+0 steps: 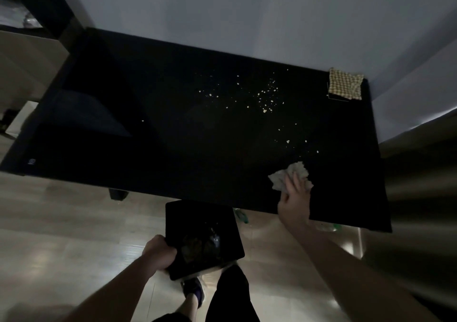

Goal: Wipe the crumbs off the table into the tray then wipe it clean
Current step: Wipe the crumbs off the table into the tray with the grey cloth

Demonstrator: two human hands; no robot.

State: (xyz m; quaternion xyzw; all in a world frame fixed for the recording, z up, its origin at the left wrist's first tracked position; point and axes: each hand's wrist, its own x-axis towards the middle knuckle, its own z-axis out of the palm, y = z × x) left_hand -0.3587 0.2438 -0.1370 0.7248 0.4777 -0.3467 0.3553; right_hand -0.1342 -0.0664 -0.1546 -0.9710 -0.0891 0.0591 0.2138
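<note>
The pale, crumpled cloth or paper wipe [291, 176] lies on the black, matte rectangular table top [173, 136] near its front right corner, and the right hand [294, 201] presses down on it with fingers spread flat over the wad rather than pinching it. It looks soft, light and limp, so it should fold around whatever it pushes; a flat palm hold probably suits a sweeping stroke better than a fingertip grip. The scattered pale crumbs [265, 97] sit mostly toward the right middle and back of the table, with a few strays closer to the wipe; they look dry and small, likely to skid or jump on the smooth surface. The left hand [160, 252] is clenched around the near left corner of the thin, glossy black rectangular tray [205, 222], holding it just below and in front of the table's front edge, apparently stiff and light. A yellow-and-white checked folded cloth [345, 87] rests at the back right corner. The room is dim, with a pale wall [247, 12] behind and light wood-look flooring [74, 222] underneath.
</note>
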